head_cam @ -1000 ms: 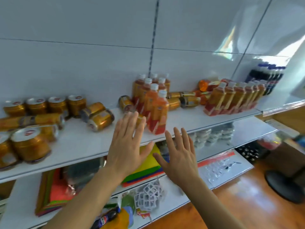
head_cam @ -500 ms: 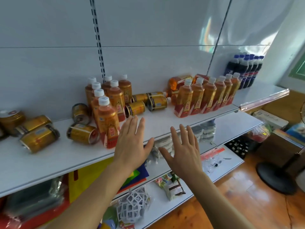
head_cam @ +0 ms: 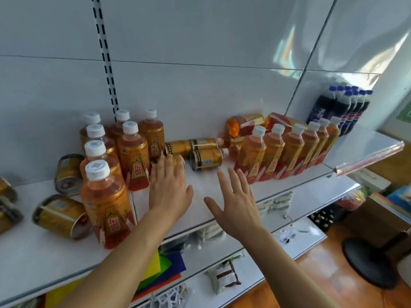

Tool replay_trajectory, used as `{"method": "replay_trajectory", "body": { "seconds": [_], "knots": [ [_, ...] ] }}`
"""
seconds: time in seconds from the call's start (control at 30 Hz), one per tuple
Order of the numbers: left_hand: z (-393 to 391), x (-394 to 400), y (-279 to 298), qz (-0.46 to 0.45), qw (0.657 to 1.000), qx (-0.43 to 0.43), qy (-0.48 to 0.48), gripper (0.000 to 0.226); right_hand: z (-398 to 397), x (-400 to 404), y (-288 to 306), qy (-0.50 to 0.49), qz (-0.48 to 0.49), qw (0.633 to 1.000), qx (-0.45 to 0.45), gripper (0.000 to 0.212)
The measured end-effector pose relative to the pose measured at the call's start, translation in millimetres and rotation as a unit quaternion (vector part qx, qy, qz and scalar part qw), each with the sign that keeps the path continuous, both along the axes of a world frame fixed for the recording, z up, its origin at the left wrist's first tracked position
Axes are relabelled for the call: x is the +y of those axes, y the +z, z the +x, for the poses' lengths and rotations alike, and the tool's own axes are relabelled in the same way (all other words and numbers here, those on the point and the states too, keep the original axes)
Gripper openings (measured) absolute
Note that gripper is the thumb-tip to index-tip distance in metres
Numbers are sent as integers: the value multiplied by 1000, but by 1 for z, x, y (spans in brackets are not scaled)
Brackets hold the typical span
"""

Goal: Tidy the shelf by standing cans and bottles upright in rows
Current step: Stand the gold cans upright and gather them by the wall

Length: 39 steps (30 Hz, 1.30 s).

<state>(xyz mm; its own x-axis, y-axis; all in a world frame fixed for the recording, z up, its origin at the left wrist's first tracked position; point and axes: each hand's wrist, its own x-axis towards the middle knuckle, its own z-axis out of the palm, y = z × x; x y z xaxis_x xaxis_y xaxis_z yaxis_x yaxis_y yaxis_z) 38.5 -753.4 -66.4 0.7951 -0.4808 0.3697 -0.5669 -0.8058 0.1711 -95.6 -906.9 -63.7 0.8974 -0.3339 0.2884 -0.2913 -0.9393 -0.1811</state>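
Head view, shelf tidying under way. On the white shelf (head_cam: pixel 222 192) two groups of orange tea bottles stand upright: a cluster at left (head_cam: pixel 133 152) and a row at right (head_cam: pixel 289 150). Between them several gold cans lie on their sides, among them one with a barcode label (head_cam: pixel 206 159), two behind it near the back wall (head_cam: pixel 193 144), and one partly hidden under the left hand's fingertips (head_cam: pixel 176 160). More toppled gold cans lie left of the cluster (head_cam: pixel 60 216), and two bottles lie flat behind the right-hand row (head_cam: pixel 244 123). Dark cola bottles (head_cam: pixel 342 107) stand at the far right.

The left hand (head_cam: pixel 170 190) reaches forward palm down, fingers together, its tips over or just touching the partly hidden can; its grip is released, not yet closed on anything. The right hand (head_cam: pixel 235 203) hovers above bare shelf with fingers spread, grip likewise released and empty, pointing toward the barcode-labelled can.

Step in hand, as judged: the approach to the fallen cans in the gap. The next move calls for curling the fingers round a can's side, tipping it onto its base, and setting it in line without knocking the adjacent bottles.
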Motion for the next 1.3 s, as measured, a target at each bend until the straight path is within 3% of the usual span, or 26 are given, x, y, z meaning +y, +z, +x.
{"method": "replay_trajectory", "body": {
  "seconds": [0.4,0.47,0.6,0.73,0.83,1.03,1.2,1.3],
  "knots": [
    [40,-32,-7,135,984,-44,112,73,82,-49,-10,112,30,993,-28,77],
    [38,-32,-8,97,988,-49,105,72,94,-55,-10,124,26,991,-45,75],
    [26,-23,-8,-65,992,-65,82,74,118,-58,-13,131,10,990,-45,69],
    [6,-26,0,-245,958,38,146,89,132,-57,-17,121,-18,992,-13,77],
    [-2,-23,-6,-266,947,58,170,88,131,-63,-15,136,-13,991,-4,85],
    [-18,-17,-11,-306,932,38,189,87,115,-58,-10,190,21,977,-98,58],
    [-25,-9,-13,-307,929,51,202,92,102,-44,-28,230,129,964,-36,76],
    [-26,-3,-15,-354,910,92,195,88,94,-45,-23,218,146,962,-78,80]
  ]
}}
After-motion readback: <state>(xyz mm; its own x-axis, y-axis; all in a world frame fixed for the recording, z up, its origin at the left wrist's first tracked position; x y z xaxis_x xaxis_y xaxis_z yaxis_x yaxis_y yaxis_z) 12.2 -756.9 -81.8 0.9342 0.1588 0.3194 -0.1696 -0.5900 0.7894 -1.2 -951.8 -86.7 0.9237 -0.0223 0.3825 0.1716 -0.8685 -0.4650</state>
